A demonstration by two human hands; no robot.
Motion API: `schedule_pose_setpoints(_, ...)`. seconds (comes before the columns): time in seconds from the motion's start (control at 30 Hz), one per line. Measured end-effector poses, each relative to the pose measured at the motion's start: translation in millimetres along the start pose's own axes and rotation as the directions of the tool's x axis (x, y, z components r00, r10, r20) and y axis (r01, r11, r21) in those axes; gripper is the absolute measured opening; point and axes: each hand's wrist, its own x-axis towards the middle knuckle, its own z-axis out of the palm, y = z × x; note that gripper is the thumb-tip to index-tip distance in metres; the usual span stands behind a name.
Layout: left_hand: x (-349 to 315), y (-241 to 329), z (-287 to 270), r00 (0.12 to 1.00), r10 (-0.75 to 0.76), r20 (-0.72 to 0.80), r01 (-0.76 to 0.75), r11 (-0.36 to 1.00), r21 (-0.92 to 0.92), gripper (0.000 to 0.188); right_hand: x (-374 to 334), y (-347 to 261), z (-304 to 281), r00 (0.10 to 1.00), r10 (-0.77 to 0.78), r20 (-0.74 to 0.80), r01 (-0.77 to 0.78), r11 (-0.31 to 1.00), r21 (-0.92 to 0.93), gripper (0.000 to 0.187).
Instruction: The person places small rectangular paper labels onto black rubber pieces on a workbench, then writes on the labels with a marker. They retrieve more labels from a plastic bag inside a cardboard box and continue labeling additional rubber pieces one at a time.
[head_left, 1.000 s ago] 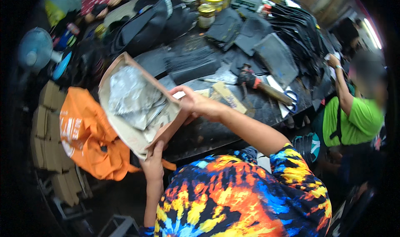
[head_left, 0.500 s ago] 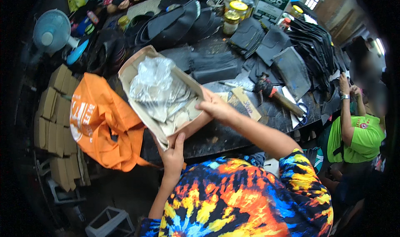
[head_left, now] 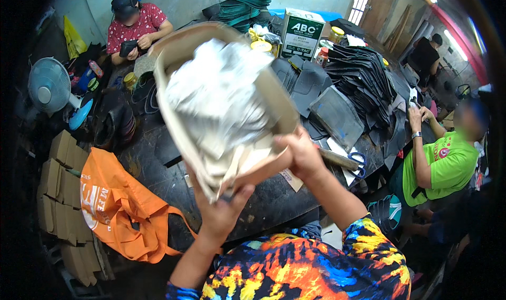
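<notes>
An open cardboard box (head_left: 282,107) is raised above the dark table, tilted so that its inside faces me and slightly blurred by motion. Crumpled clear plastic bags (head_left: 219,84) fill much of it, with flat pale pieces (head_left: 240,165) lying near its closer end. My left hand (head_left: 221,210) grips the near left corner from below, its fingers partly hidden behind the cardboard. At the near right corner, my right hand (head_left: 301,153) is closed on the box's edge, thumb over the rim.
An orange cloth bag (head_left: 124,205) lies at the left, beside stacked brown cartons (head_left: 63,189) and a fan (head_left: 50,86). Black sheet pieces (head_left: 358,79), scissors (head_left: 358,163) and a tin (head_left: 301,34) rest on the table (head_left: 263,210). Co-workers sit at the far left and right.
Both hands have lifted the box up and closer, so it looks larger and covers more of the table. The view has tipped upward, showing more of the wall and the co-workers.
</notes>
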Motion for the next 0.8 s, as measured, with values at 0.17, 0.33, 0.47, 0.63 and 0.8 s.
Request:
schedule_pose_setpoints(0.17, 165.0, 37.2, 82.9, 0.944, 0.304, 0.131, -0.245, 0.906, -0.345, 0.109, 85.0, -80.3, -46.9, 0.961, -0.244, -0.127, 0.249, 0.968, 0.026, 0.052)
schedule_pose_setpoints(0.33, 314.5, 43.4, 165.6, 0.894, 0.413, 0.171, -0.38, 0.904, -0.198, 0.108, 191.9, -164.3, -100.8, 0.889, -0.411, -0.204, 0.424, 0.905, 0.026, 0.036)
schedule_pose_setpoints(0.47, 384.6, 28.8, 206.5, 0.841, 0.507, 0.19, -0.506, 0.861, -0.055, 0.091, 271.5, -216.5, -145.8, 0.864, -0.422, -0.276, 0.416, 0.906, -0.084, 0.037)
schedule_pose_setpoints(0.63, 365.8, -2.3, 188.9, 0.928, 0.28, 0.247, -0.217, 0.943, -0.252, 0.069, 337.8, -236.0, -185.2, 0.905, -0.324, -0.275, 0.315, 0.946, -0.076, 0.046)
schedule_pose_setpoints(0.8, 273.4, -12.4, 59.0, 0.919, 0.327, 0.222, -0.337, 0.941, 0.01, 0.07, 348.6, -241.7, -181.1, 0.947, -0.2, -0.252, 0.212, 0.977, 0.02, 0.056)
